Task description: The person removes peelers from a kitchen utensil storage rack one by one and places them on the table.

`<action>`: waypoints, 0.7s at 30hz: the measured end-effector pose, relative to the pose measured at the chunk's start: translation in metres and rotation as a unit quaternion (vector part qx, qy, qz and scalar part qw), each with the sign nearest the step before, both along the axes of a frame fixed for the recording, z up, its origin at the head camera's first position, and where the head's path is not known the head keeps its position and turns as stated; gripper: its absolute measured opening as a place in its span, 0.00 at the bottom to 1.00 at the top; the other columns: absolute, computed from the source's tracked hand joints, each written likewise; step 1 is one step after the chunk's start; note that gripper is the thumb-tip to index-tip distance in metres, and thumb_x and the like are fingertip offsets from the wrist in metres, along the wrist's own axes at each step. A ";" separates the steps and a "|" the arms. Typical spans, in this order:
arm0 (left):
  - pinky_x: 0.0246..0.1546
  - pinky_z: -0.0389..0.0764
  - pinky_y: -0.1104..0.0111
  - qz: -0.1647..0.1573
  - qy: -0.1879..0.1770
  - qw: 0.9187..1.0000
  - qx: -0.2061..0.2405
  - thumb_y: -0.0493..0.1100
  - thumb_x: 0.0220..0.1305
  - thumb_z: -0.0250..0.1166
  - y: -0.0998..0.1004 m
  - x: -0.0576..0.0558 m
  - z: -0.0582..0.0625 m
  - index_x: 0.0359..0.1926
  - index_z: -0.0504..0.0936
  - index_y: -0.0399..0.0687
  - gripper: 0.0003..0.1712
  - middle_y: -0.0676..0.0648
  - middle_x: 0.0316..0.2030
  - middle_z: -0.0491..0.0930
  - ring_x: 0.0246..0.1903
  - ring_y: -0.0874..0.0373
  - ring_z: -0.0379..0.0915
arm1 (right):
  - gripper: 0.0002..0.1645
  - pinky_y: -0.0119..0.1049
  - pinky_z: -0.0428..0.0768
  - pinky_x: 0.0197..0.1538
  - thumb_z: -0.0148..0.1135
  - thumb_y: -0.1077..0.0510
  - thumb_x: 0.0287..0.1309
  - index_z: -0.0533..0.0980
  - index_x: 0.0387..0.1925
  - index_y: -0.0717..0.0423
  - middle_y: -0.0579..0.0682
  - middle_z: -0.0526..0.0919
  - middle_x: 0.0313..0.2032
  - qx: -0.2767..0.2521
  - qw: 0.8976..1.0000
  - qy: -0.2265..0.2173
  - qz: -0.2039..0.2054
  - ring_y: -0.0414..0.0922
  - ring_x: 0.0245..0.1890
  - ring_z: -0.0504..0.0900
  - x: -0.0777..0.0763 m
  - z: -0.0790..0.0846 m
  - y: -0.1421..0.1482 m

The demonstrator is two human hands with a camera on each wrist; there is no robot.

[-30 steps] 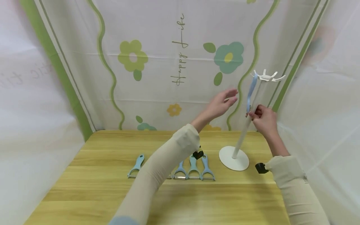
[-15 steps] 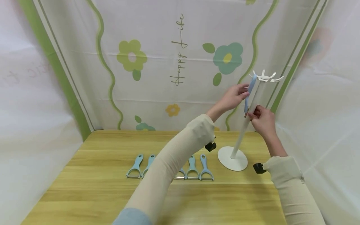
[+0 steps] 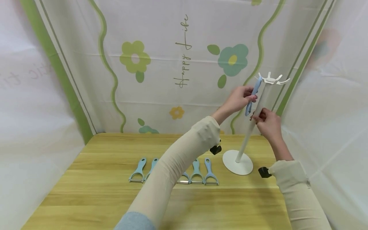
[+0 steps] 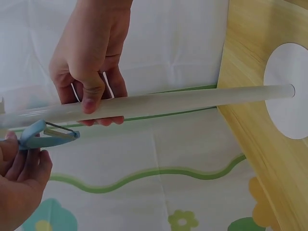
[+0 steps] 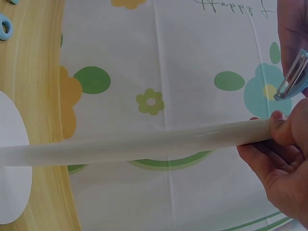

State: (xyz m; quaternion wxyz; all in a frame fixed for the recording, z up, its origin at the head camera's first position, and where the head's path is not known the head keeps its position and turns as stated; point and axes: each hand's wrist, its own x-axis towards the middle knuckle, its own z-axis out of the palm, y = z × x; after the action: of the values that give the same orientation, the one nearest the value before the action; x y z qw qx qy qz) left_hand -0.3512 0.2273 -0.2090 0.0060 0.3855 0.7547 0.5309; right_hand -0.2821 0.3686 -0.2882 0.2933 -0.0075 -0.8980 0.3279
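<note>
A light blue Y-shaped peeler (image 3: 256,87) is up at one hook of a white hook stand (image 3: 245,142), handle end at the hook and blade end downward. My left hand (image 3: 239,98) pinches it between thumb and fingers. In the left wrist view the peeler's blade head (image 4: 50,139) points out beyond the fingers, close beside the pole. My right hand (image 3: 269,123) grips the pole partway up, thumb on one side and fingers round the other, as the right wrist view also shows (image 5: 281,159).
A row of blue and greenish peelers (image 3: 211,174) lies on the wooden table (image 3: 109,201), partly covered by my left sleeve. The stand's round white base (image 3: 230,163) rests near the right back of the table. Other hooks (image 3: 279,80) fan out at its top. Flower-printed curtain (image 3: 161,83) encloses the table.
My left hand has come right to the hanging peeler and taken hold of it. The peeler's lower end has turned and swung slightly left. My right hand has stayed on the pole.
</note>
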 end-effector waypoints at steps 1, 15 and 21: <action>0.35 0.76 0.81 0.003 -0.001 1.000 0.001 0.38 0.64 0.59 -0.001 0.001 0.001 0.49 0.78 0.41 0.13 0.48 0.38 0.83 0.35 0.64 0.80 | 0.11 0.16 0.72 0.27 0.55 0.61 0.62 0.76 0.42 0.64 0.63 0.84 0.37 -0.002 1.000 -0.002 0.002 0.38 0.30 0.81 0.000 0.000 0.000; 0.35 0.76 0.83 0.042 0.017 0.999 0.017 0.38 0.63 0.60 -0.016 0.003 0.006 0.48 0.78 0.40 0.13 0.49 0.37 0.83 0.33 0.67 0.79 | 0.11 0.17 0.74 0.28 0.55 0.59 0.63 0.76 0.42 0.63 0.63 0.84 0.38 -0.010 1.000 -0.010 0.008 0.39 0.30 0.82 0.000 -0.002 -0.001; 0.36 0.76 0.82 0.039 0.022 0.999 0.022 0.38 0.63 0.60 -0.026 0.000 0.008 0.49 0.77 0.39 0.14 0.48 0.39 0.83 0.35 0.66 0.79 | 0.12 0.16 0.73 0.28 0.53 0.58 0.64 0.76 0.43 0.62 0.61 0.84 0.38 -0.004 1.000 -0.009 0.009 0.45 0.34 0.82 0.000 -0.002 0.000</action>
State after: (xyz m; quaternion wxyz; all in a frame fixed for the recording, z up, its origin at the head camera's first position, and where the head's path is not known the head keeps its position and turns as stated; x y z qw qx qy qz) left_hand -0.3508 0.2015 -0.2007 -0.0400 0.3678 0.7570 0.5385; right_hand -0.2816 0.3681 -0.2906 0.2821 -0.0042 -0.8993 0.3343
